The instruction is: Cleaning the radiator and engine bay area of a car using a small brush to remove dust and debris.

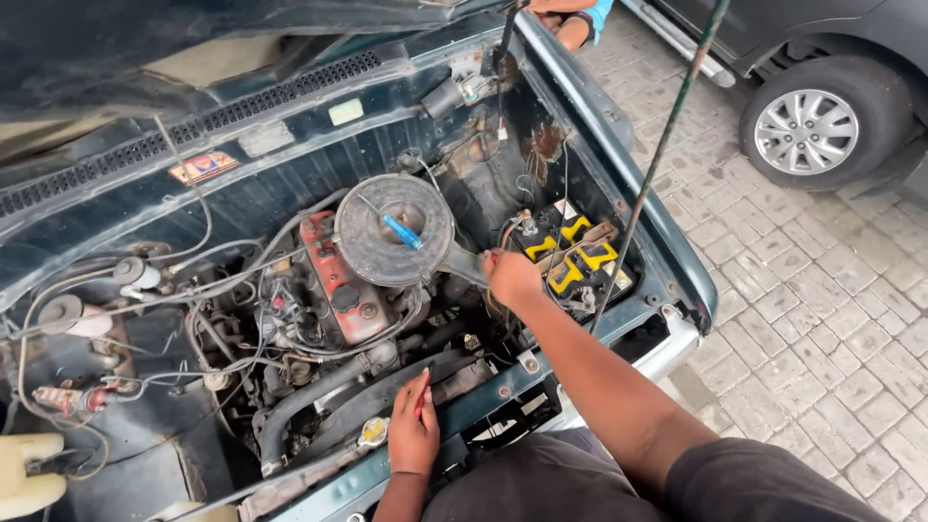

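Observation:
I lean over an open engine bay. My left hand (414, 432) rests on the front crossmember beside the radiator cap (373, 431), with a slim red tool (423, 391) held between its fingers. My right hand (509, 276) reaches in between the round air cleaner (387, 253) and the black and yellow battery (572, 259). Its fingers are closed around a small red-ended part (491, 256), most of which is hidden by the hand. A blue-handled screwdriver (401, 232) lies on the air cleaner lid.
A thin prop rod (659, 155) slants up past the battery. The red engine cover (338, 280), hoses and wires fill the bay. Another person's arm (572, 19) shows at the top. A dark car's wheel (807, 130) stands on the paving at right.

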